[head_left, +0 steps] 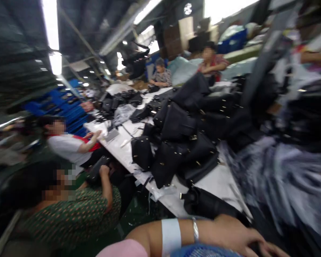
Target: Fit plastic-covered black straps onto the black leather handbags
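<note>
My left hand (230, 232) reaches in from the bottom edge towards the lower right. A silver bracelet (195, 230) circles its wrist, and a white band (171, 233) wraps the forearm below a pink sleeve (125, 250). The fingers are bent round something dark that I cannot make out; the frame's edge cuts them off. Just beyond the hand lies a black bag (208, 203) with a metal fitting, on the white table (214, 182). My right hand does not show. Blue textured cloth (203, 251) sits under my forearm.
Many black bags (176, 125) with small metal fittings are heaped along the table. Clear plastic wrapping (278, 178) hangs at the right. Several people work round the table; one in a dotted green top (77, 217) handles a black bag close by on the left. Blue crates (66, 110) stand behind.
</note>
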`<state>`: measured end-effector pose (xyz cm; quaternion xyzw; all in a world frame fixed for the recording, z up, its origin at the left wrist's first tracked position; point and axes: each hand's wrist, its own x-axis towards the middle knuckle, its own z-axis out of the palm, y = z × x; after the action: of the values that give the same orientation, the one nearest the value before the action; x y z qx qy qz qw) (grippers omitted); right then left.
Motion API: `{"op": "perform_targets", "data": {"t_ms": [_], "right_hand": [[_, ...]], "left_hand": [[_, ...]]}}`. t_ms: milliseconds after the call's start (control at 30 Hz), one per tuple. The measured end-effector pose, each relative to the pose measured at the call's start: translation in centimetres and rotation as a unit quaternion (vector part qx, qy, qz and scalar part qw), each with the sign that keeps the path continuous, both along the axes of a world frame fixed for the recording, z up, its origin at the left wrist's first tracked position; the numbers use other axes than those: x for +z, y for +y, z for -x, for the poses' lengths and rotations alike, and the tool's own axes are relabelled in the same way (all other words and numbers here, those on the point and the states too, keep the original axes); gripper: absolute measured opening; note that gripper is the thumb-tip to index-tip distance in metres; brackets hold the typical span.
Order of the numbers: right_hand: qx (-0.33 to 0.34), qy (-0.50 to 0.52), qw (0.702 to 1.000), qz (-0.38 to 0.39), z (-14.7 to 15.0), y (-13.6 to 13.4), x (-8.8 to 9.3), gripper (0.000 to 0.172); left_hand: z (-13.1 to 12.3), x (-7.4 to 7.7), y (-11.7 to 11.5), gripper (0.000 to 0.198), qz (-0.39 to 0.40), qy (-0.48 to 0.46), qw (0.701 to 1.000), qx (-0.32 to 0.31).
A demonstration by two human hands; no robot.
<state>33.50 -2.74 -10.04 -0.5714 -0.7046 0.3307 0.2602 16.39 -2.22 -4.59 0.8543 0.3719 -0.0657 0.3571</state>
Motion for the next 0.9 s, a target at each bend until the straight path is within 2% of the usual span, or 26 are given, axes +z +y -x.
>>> {"op": "perform_targets", "data": {"t_ms": [33, 67, 133, 167, 233, 333, 467, 633, 767, 900], "right_hand": [[-0.029, 0.007, 0.999, 0.041, -0.8, -2.2, -0.1, 0.030], [-0.057, 0.016, 0.995, 0.078, -1.3, -4.0, -0.2, 0.028], [-0.080, 0.099, 0.980, 0.155, -1.3, -6.0, -0.4, 0.030], [-0.090, 0.141, 0.970, 0.178, -1.3, -6.2, -0.7, 0.028], [-0.131, 0.157, 0.962, 0.181, -1.4, -5.7, -1.7, 0.023], [-0.193, 0.126, 0.955, 0.188, -2.3, -5.2, -3.6, 0.017], [-0.268, 0.090, 0.940, 0.190, -3.9, -6.2, -6.1, 0.011], [-0.319, 0.045, 0.927, 0.191, -5.3, -6.9, -8.5, 0.010], [-0.331, 0.016, 0.925, 0.186, -5.4, -7.0, -8.6, 0.010], [-0.320, -0.007, 0.938, 0.137, -5.0, -7.3, -6.6, 0.022]], "left_hand": [[-0.3, -0.2, -0.1, 0.047, 0.009, -0.003, 1.000, -0.030], [-0.6, -0.4, -0.1, 0.048, -0.007, 0.020, 0.999, -0.025], [-1.2, -0.7, 0.1, 0.039, -0.057, 0.050, 0.997, -0.018], [-1.4, -0.8, 0.2, 0.033, -0.075, 0.054, 0.996, -0.017], [-1.6, -1.0, 0.4, 0.025, -0.093, 0.053, 0.994, -0.002], [-1.2, -1.1, 0.4, 0.027, -0.099, 0.052, 0.993, 0.025], [-0.6, -1.2, 0.1, 0.028, -0.096, 0.048, 0.993, 0.039], [-0.8, -1.2, 0.5, 0.027, -0.086, 0.046, 0.994, 0.046], [-0.9, -1.0, 0.7, 0.027, -0.078, 0.051, 0.994, 0.054], [-0.6, -1.2, 0.7, 0.026, -0.073, 0.038, 0.995, 0.057]]}}
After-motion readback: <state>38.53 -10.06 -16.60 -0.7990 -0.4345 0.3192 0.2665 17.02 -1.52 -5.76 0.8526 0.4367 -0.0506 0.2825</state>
